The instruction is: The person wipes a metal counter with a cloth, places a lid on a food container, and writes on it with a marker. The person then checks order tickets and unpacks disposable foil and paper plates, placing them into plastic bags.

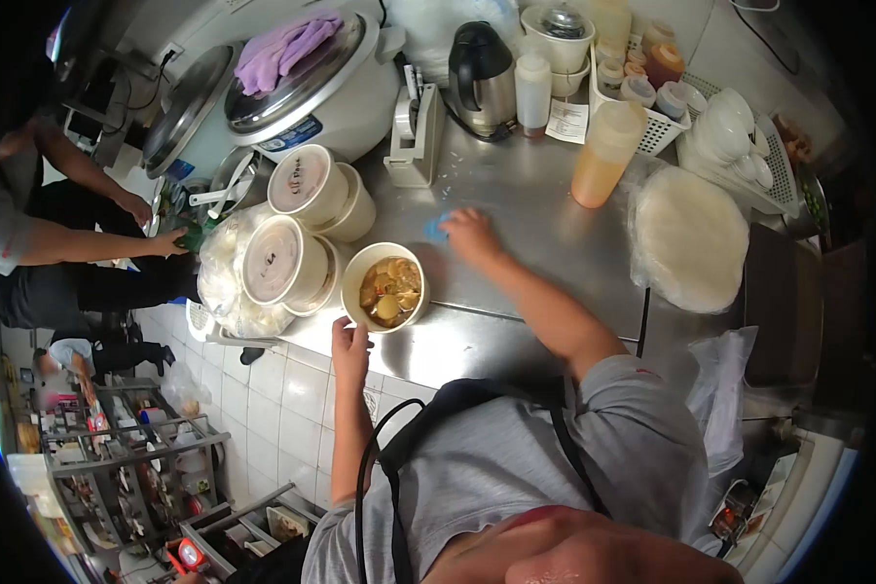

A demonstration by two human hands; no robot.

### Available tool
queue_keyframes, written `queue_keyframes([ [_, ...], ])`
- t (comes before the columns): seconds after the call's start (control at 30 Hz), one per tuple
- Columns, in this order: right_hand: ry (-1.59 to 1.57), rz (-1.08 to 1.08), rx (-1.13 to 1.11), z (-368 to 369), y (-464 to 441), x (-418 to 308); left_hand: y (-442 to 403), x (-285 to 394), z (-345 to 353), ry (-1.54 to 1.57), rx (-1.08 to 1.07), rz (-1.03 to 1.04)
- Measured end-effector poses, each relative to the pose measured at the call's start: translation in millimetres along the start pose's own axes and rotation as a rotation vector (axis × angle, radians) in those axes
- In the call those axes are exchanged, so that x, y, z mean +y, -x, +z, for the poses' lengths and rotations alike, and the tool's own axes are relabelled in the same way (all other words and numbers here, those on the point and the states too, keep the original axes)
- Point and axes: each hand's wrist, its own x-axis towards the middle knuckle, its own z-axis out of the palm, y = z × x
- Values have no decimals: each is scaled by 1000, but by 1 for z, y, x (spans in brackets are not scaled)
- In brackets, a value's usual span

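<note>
A white round tub (348,282) of brown soup with pale pieces stands uncovered near the counter's front edge. My left hand (350,348) is at the tub's lower left side, fingertips by its rim, fingers loosely apart and not wrapped round anything. Further back on the steel counter, my right hand (469,237) is palm down with its fingers on a small blue item (437,227), possibly a cloth, partly hidden. Lidded white tubs (284,255) with writing on top are stacked just left of the open tub.
A tape dispenser (416,141), steel jug (482,83) and large lidded cooker (307,88) stand behind. To the right are an orange-filled bottle (605,161), a bagged white round stack (691,238) and a basket (659,128) of bottles. Another person's arm (97,241) reaches in at left.
</note>
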Motion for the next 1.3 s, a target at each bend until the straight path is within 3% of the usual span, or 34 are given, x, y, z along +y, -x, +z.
queue_keyframes([
  [0.1, -372, 224, 81, 6, -35, 0, -7, 10, 1, 10, 4, -11],
  [0.13, -370, 138, 263, 6, -58, 18, -9, 11, -2, -5, 8, -29],
  [0.23, -232, 150, 369, -4, -116, 61, -12, 1, -13, -36, 43, -95],
  [0.37, 292, 162, 149, 10, -103, 54, -10, -12, -28, -139, 23, -218],
  [0.47, 197, 201, -155, 16, -75, 25, -2, -18, -35, -13, -74, -383],
  [0.53, 142, 29, -280, 19, -38, -2, -2, -34, -41, 91, -162, -480],
  [0.63, -244, -83, -157, 19, -39, -38, 1, -36, -51, 183, -247, -572],
  [0.73, -121, -108, 37, 46, -96, -40, 9, -27, -54, 280, -241, -574],
  [0.87, 23, -189, -172, 71, -89, -31, 26, -34, -66, 452, -193, -568],
  [0.93, -59, -344, -438, 52, -62, -50, 31, -52, -76, 589, -181, -506],
  [1.0, -432, -479, -510, 30, -22, -62, 34, -75, -91, 703, -199, -518],
  [1.03, -575, -306, -528, -2, -7, -74, 36, -78, -94, 780, -187, -518],
  [1.1, -672, -160, -522, -41, -4, -53, 44, -74, -100, 776, -216, -469],
  [1.17, -431, -28, -115, -59, -3, -2, 49, -72, -101, 732, -135, -495],
  [1.23, -71, 233, -18, -99, -8, 34, 51, -76, -104, 741, -113, -503],
  [1.3, 255, 344, 68, -106, -7, 62, 52, -76, -103, 777, -158, -491],
])
